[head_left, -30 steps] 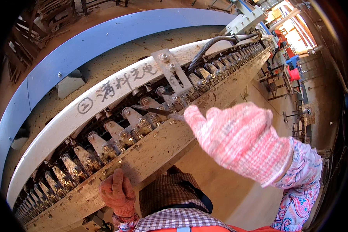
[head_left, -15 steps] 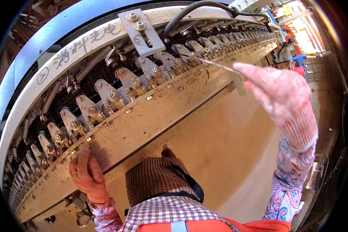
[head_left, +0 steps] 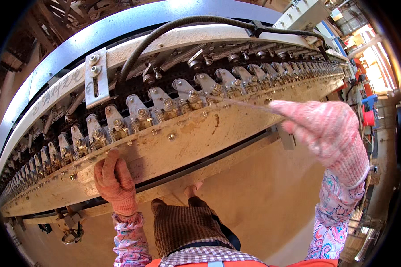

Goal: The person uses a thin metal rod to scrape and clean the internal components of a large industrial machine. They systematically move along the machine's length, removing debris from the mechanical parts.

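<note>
Plainly, right hand (head_left: 325, 131) gripping 1 tool (head_left: 251, 106), left hand (head_left: 116, 181) against beam (head_left: 187, 144)

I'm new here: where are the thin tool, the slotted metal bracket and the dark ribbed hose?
Thin tool (head_left: 251, 106): head view, on its blurred shaft.
Slotted metal bracket (head_left: 103, 82): head view, on the plate beside its slot.
Dark ribbed hose (head_left: 196, 19): head view, on its arching top.

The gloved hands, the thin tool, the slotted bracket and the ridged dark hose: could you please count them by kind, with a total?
Gloved hands: 2 (left hand, orange-brown; right hand, pink)
Thin tool in the right grip: 1
Slotted bracket: 1
Ridged dark hose: 1
Total: 5
</note>
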A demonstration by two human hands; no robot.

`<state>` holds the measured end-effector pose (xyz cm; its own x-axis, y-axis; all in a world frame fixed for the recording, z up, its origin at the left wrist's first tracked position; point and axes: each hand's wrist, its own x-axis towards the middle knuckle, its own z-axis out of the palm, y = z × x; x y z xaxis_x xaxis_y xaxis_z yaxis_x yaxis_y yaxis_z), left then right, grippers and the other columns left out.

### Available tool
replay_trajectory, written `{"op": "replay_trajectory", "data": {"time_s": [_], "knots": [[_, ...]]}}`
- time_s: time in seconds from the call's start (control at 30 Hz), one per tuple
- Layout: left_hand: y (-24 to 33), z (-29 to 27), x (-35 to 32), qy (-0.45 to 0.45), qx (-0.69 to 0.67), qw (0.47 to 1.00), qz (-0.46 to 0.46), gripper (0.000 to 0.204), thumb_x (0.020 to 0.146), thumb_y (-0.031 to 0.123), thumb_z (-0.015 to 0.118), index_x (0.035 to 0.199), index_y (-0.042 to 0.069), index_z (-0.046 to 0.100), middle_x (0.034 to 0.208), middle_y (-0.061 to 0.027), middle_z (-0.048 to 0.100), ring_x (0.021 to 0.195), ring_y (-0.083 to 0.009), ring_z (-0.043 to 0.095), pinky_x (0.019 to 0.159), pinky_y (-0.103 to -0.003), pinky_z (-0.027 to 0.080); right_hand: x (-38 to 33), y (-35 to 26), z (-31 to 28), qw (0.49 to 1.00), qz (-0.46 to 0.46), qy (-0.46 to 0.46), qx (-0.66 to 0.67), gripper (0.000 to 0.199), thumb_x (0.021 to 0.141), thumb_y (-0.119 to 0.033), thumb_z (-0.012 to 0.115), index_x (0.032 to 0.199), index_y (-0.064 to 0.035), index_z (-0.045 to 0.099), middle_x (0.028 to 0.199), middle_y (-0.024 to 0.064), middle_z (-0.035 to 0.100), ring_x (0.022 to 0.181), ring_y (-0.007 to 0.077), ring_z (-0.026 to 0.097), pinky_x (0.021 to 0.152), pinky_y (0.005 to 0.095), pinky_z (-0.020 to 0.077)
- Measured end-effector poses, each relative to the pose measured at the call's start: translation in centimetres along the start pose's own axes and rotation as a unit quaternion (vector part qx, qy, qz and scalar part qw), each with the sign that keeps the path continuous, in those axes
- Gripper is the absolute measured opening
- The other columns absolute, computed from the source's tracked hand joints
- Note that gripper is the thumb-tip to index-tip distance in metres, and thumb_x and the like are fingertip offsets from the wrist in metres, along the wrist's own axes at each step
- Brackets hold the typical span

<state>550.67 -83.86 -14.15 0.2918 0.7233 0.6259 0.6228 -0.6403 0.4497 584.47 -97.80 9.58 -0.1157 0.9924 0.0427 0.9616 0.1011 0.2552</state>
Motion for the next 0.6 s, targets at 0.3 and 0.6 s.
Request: {"op": "replay_trajectory", "data": {"time_s": [0.3,0.6], "knots": [[0.6,0.8,-0.1,-0.006,0.083,0.996,0.035,0.039,0.091,0.005,0.069,0.128,0.019,0.067,0.09,-0.0075,0.061,0.078,-0.0306,0.06,0.071,-0.042,0.051,2.3,2.7,4.7,0.994,0.062,-0.069,-0.054,0.036,0.097,-0.021,0.065,0.133,-0.0232,0.067,0.073,0.0031,0.054,0.063,0.0198,0.056,0.055,0.0336,0.0484],[0.3,0.7,-0.3,-0.013,0.094,0.995,0.02,0.041,0.094,0.007,0.068,0.133,0.02,0.065,0.091,-0.0081,0.061,0.077,-0.0312,0.059,0.071,-0.044,0.05,-2.5,7.1,1.0,0.997,0.057,-0.056,0.012,0.041,0.09,-0.015,0.072,0.13,-0.0191,0.07,0.072,0.0081,0.062,0.063,0.0255,0.064,0.057,0.0392,0.0507]]}}
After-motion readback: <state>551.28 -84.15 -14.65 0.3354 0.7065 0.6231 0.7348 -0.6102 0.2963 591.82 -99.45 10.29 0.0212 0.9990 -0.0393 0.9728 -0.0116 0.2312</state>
